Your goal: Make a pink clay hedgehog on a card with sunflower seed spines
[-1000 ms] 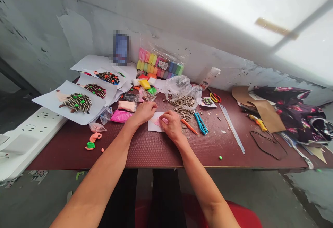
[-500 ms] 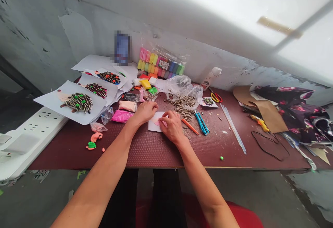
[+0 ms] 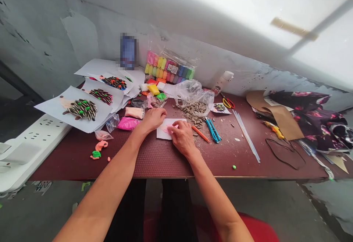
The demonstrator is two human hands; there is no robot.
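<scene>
The right hand [image 3: 182,135] bends over the white card [image 3: 163,133], the left hand [image 3: 155,118] curls near its corner; neither's grip can be told. Bare worktop [image 3: 162,161] lies before the card.

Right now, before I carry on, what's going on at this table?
Both bare hands are at a small white card bearing a pink shape. The right hand has its fingers at that shape; the left hand is by the card's far left corner, and whether its grip holds anything I can't tell. Beyond the card, striped seeds lie by a clear plastic bag. Off to the left, seed-covered figures sit on white sheets.
</scene>
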